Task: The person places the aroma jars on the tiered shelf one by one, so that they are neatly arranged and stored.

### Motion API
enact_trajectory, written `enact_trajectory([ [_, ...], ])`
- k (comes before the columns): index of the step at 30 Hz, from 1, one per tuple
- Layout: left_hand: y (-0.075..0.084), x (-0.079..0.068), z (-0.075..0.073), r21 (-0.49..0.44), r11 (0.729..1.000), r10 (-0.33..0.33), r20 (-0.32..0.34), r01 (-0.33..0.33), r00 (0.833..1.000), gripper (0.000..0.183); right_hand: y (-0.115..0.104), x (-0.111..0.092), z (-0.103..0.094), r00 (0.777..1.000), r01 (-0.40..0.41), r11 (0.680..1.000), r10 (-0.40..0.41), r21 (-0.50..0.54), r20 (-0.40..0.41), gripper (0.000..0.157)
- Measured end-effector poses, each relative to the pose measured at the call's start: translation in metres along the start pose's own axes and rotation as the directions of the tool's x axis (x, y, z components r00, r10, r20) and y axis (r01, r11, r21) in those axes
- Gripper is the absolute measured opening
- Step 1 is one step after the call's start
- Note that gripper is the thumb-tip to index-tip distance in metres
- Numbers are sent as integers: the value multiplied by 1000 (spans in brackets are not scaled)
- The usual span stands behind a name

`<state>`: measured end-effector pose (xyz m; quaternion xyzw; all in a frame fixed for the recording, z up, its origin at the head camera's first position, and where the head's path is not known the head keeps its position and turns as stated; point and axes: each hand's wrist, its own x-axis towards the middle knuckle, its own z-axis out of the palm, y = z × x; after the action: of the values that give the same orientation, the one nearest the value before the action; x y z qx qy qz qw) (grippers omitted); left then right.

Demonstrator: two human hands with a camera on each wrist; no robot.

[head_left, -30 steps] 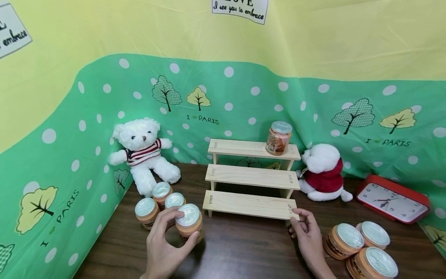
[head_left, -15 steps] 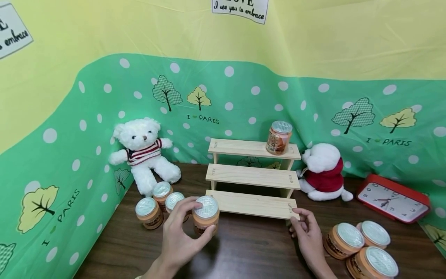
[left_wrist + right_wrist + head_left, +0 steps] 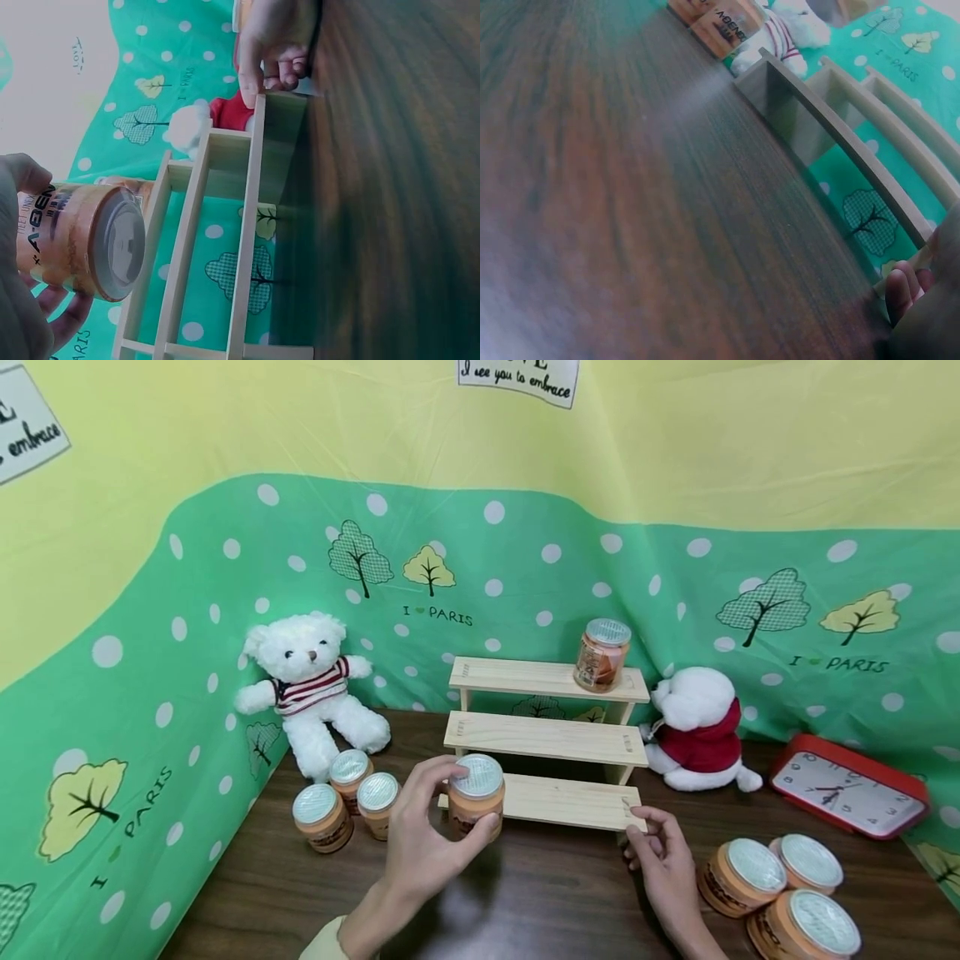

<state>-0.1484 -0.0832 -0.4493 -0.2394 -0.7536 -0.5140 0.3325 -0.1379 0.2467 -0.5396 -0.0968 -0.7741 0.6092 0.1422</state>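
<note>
My left hand (image 3: 422, 839) grips an orange jar (image 3: 478, 789) with a pale ribbed lid, thumb and fingers round its sides. The jar is raised off the table and overlaps the left end of the lowest step in the head view; the left wrist view shows its clear base (image 3: 124, 244). A three-tier wooden shelf (image 3: 547, 737) stands behind it. At the shelf's right front corner, my right hand (image 3: 663, 868) pinches the end of the lowest step between thumb and forefinger. Another jar (image 3: 602, 657) stands on the right end of the top step.
Three jars (image 3: 322, 817) stand on the dark wood table at left, below a white teddy bear (image 3: 311, 689). Three more jars (image 3: 742, 877) cluster beside my right hand. A plush in red (image 3: 697, 735) and a red clock (image 3: 851, 785) sit right of the shelf.
My left hand has carried the jar rightward and up, from beside the left-hand jars to in front of the lowest step. My right hand has stayed at the shelf corner.
</note>
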Motion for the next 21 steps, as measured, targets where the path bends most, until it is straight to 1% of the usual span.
enact_trajectory([
  [4, 0, 8, 10, -4, 1000, -24, -5, 24, 1000, 61, -1, -1, -1, 1000, -3, 1000, 3, -12, 4, 29],
  [8, 2, 16, 19, -8, 1000, -22, -14, 22, 1000, 60, 0, 1, -1, 1000, 1, 1000, -1, -3, 8, 29],
  [14, 2, 27, 33, -52, 999, -5, -20, 4, 1000, 59, 0, 0, -2, 1000, 19, 1000, -19, 2, 6, 28],
  [21, 1, 34, 45, -76, 997, -19, -37, 17, 999, 56, -3, -3, 0, 1000, 14, 1000, -14, -23, -3, 26],
])
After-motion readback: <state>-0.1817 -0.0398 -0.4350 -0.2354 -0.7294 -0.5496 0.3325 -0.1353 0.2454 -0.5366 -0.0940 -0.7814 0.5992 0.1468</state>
